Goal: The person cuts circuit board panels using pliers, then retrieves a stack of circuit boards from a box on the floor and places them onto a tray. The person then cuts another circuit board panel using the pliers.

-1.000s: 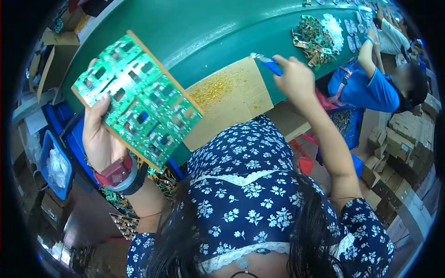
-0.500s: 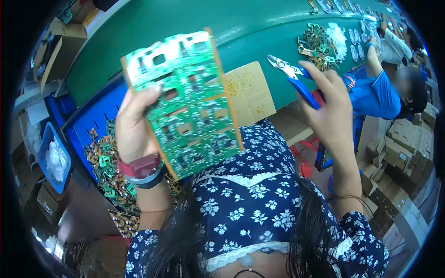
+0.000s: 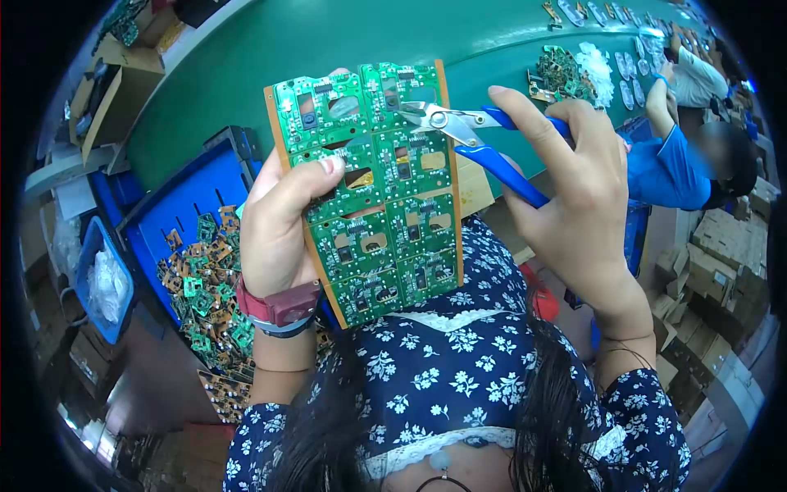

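A green circuit board panel (image 3: 385, 193) with orange-brown side strips is held up and slightly tilted in front of my chest. My left hand (image 3: 283, 213) grips its left edge, thumb on the face and fingers behind, out of sight. Blue-handled cutting pliers (image 3: 500, 168) are in my right hand (image 3: 578, 176), index finger along the upper handle. Their jaws look parted, and the tips lie over the upper right part of the panel. Whether the blades touch the board I cannot tell.
A blue crate (image 3: 184, 193) at the left holds many loose small boards (image 3: 209, 299). Boards are piled (image 3: 561, 72) on the green table (image 3: 393, 37) beside clear plastic pieces (image 3: 596, 74). Cardboard (image 3: 474, 184) lies partly behind the panel. A co-worker in a blue shirt (image 3: 668, 172) sits at the right.
The panel has shifted right and become more upright in my left hand. My right hand has brought the pliers left, from apart from the panel to over its upper right part.
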A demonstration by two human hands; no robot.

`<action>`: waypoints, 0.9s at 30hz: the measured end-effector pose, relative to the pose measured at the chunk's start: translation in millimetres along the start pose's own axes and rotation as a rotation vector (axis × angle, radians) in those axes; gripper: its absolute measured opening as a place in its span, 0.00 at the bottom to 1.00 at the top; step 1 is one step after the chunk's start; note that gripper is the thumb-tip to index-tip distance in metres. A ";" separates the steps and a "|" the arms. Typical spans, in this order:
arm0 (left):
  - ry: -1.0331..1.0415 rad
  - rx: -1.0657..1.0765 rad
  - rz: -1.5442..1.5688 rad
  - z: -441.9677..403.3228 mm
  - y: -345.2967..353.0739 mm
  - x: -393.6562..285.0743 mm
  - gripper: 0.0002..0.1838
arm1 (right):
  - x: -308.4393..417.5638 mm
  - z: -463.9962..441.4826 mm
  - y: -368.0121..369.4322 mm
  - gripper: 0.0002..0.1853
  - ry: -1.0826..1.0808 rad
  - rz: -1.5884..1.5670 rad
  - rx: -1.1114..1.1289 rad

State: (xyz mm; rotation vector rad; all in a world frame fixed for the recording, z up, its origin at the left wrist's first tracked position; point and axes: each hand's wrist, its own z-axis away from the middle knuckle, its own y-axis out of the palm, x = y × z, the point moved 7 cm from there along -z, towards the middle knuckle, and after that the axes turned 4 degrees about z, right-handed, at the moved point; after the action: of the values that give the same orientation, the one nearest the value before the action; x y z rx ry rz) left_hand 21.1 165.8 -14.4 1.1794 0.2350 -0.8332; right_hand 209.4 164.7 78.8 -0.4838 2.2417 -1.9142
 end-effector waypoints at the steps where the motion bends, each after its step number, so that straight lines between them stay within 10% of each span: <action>1: 0.000 -0.010 -0.014 1.7 0.8 -0.3 0.28 | 1.6 -1.0 -0.6 0.34 -0.015 0.019 -0.012; 27: 0.061 0.009 -0.098 -0.6 6.1 0.7 0.28 | -11.0 -1.8 11.2 0.26 0.028 -0.068 -0.074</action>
State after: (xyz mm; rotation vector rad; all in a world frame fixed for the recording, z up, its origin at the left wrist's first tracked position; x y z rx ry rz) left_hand 25.9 166.8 -10.7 1.2100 0.3417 -0.8856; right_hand 217.5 171.6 67.1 -0.5538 2.3506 -1.8862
